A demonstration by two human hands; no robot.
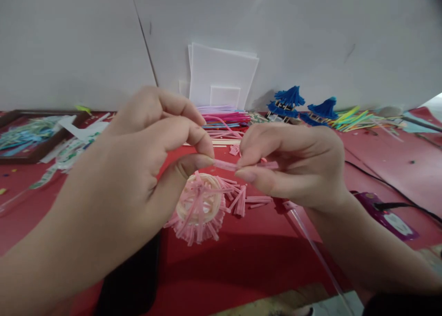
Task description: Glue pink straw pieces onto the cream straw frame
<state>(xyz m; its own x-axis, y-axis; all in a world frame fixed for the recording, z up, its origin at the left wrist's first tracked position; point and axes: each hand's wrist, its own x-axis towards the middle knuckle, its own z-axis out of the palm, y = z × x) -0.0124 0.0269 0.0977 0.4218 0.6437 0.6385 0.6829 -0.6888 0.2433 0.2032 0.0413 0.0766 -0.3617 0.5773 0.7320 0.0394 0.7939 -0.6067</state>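
A short pink strip (225,164), like a cut piece of pipe cleaner, stretches between my two hands above the table. My left hand (148,146) pinches its left end between thumb and forefinger. The thumb and forefinger of my right hand (293,164) close on it further along, and its free end sticks out behind them. Below lies a round craft piece (200,205), a pale ring with pink strips fanned around and across it; my left thumb hides part of it. Several loose pink strips (240,201) lie just right of the ring.
Bundles of coloured sticks (224,118), white sheets (224,72) and blue pagoda-like models (286,104) stand along the back. At left is a brown-framed tray (34,157). A black phone-like object (131,279), a clear rod (317,251) and a purple corded device (386,215) lie nearer.
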